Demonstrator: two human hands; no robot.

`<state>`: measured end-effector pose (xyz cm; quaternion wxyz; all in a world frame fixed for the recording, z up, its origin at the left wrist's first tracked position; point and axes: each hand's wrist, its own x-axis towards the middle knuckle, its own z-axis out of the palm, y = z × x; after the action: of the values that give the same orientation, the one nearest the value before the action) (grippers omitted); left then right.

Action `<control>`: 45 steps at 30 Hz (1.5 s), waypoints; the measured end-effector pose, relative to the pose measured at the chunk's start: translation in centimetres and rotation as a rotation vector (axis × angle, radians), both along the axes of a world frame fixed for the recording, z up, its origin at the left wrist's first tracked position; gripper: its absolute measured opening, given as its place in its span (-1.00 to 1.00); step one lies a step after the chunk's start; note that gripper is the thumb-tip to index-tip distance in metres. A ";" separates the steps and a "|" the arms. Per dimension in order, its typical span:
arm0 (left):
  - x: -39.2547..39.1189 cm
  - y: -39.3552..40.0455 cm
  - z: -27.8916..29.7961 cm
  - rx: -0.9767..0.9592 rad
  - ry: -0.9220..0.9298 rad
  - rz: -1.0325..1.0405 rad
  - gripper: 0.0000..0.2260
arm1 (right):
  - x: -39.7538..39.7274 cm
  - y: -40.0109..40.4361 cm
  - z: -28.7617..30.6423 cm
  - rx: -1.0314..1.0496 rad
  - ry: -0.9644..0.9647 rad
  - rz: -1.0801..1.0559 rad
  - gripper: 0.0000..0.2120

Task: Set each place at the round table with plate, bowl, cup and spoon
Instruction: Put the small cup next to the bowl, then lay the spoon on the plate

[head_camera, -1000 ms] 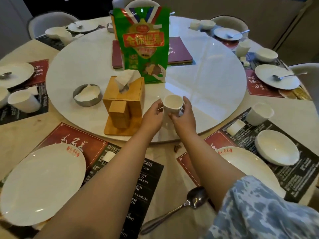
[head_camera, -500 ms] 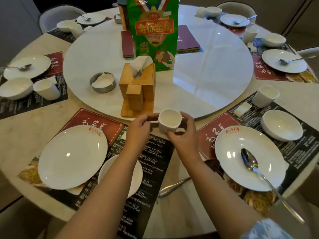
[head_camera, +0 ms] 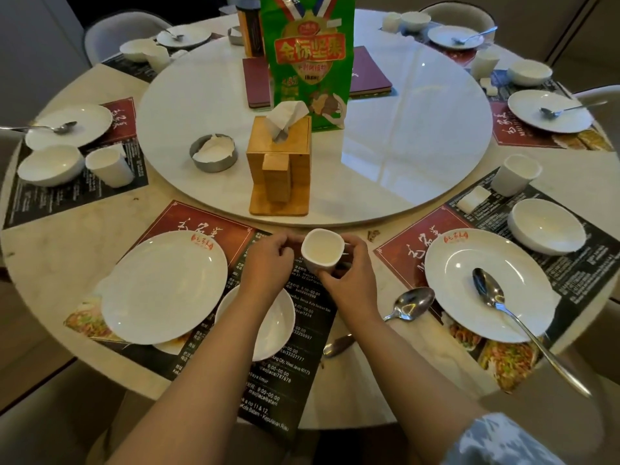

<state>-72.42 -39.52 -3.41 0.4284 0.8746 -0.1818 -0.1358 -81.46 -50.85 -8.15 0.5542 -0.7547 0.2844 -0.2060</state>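
Note:
A small white cup (head_camera: 322, 251) hangs just above the near placemat (head_camera: 278, 391), at its far edge. My right hand (head_camera: 350, 283) grips its side and base, and my left hand (head_camera: 268, 263) touches its left side with the fingertips. On that placemat a white plate (head_camera: 164, 286) lies to the left and a white bowl (head_camera: 278, 325) sits partly under my left forearm. A metal spoon (head_camera: 407, 305) lies on the bare table to the right, its handle hidden by my right arm.
A white turntable (head_camera: 419, 156) carries a wooden tissue box (head_camera: 280, 166), a metal ashtray (head_camera: 213, 152), a green snack bag (head_camera: 307, 58) and a maroon folder (head_camera: 369, 78). Other places around the table hold a plate, bowl, cup and spoon. Chairs ring the table.
Both hands have brought the cup back from the turntable's edge, past the tissue box, to the near placemat. The view tilted down and now shows the near place.

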 end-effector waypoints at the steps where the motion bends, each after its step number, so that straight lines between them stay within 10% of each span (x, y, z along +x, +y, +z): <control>1: -0.1 0.0 -0.1 0.000 -0.020 -0.001 -0.70 | -0.1 0.1 0.0 -0.005 0.008 0.008 -0.39; 10: -9.3 1.9 -1.3 -0.171 -0.374 -0.259 -0.82 | -9.7 2.8 0.9 -0.215 0.178 -0.158 -0.60; 18: -14.7 1.0 -5.4 0.177 -0.403 -0.307 -0.65 | -18.4 5.5 -1.8 -0.613 0.736 0.039 -0.29; 32: -14.0 -0.5 -5.0 0.655 -0.336 -0.379 -0.70 | -19.7 4.6 -2.6 -0.617 0.798 0.228 -0.24; 45: -17.6 15.8 -1.8 -0.050 -0.048 -0.070 -0.89 | -16.7 14.2 0.2 -0.585 0.635 0.187 -0.43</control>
<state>-90.03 -23.74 -5.20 0.4405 0.8598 -0.2259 -0.1253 -98.15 -36.63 -7.97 0.2187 -0.9281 0.3008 0.0152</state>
